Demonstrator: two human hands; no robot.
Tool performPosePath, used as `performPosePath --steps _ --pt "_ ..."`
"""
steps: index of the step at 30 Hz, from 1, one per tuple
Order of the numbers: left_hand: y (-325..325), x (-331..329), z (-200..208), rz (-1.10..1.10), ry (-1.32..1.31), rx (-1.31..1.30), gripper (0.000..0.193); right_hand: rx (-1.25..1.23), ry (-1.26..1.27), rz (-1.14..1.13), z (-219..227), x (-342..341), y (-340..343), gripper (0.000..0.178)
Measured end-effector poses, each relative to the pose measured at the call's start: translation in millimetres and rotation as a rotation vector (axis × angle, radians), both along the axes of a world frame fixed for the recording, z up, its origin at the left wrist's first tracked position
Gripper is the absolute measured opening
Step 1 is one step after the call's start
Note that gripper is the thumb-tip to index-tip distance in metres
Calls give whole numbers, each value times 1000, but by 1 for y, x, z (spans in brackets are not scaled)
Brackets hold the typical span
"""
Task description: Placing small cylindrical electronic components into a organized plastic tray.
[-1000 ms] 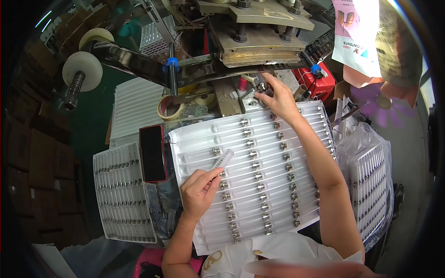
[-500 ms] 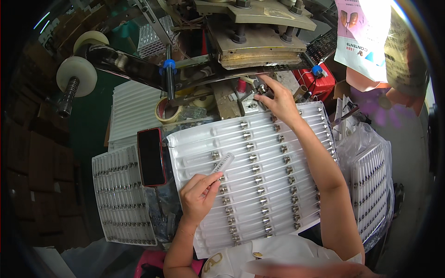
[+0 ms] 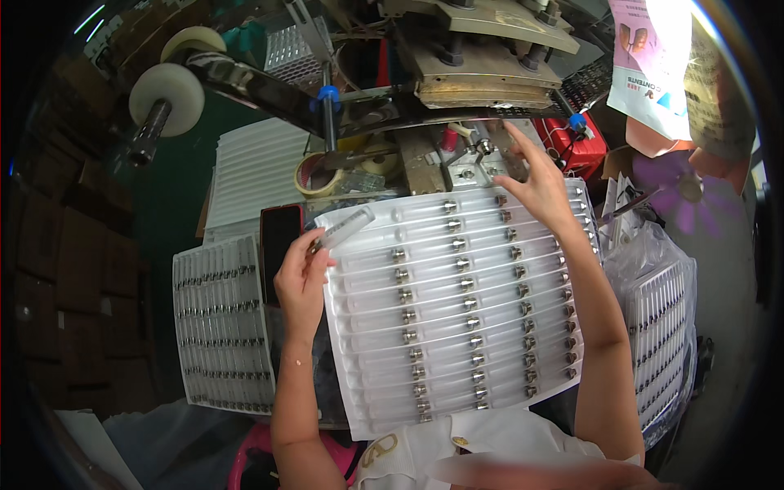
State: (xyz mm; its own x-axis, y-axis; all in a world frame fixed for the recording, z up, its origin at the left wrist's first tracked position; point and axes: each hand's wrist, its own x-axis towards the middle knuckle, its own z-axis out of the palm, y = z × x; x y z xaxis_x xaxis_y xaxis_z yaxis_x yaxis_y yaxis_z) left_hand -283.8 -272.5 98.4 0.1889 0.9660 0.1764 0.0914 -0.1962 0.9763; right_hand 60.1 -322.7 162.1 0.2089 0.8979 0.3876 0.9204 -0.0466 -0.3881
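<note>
Head view: left hand point(image 3: 300, 282) is closed around a clear plastic tube point(image 3: 345, 229), pinched between thumb and fingers, with the tube angled up and to the right over the upper left corner of the white blister tray point(image 3: 367, 392). Tray lies directly before the person and carries rows of clear tubes with metal fittings point(image 3: 462, 284) in two columns down its middle and right. Right hand point(image 3: 537, 186) reaches past the tray's far edge, fingers spread apart and holding nothing, fingertips just beside a small metal fixture point(image 3: 482, 151) on the machine point(image 3: 482, 77). A dark phone point(image 3: 279, 241) lies just left of the tray, near the left hand. A second filled tray point(image 3: 216, 322) sits further left. A roll of tape point(image 3: 314, 175) rests near the machine base. A bagged stack of trays point(image 3: 665, 327) stands at right.
</note>
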Motion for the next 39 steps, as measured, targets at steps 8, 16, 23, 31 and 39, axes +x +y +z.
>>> performPosePath --steps 8,16,23,31,39 --pt "41 8 -7 -102 450 332 30 39 -220 611 -37 -124 -5 37" --pt "6 -28 8 158 547 585 29 -61 249 587 -15 -109 -7 17" --pt "-16 -13 23 19 444 489 21 1 363 204 21 11 -71 31" --pt "37 180 33 -198 571 1142 43 60 492 -103 13 49 -81 30" --pt "12 170 44 -224 216 1059 24 440 72 113 1 11 -5 27"
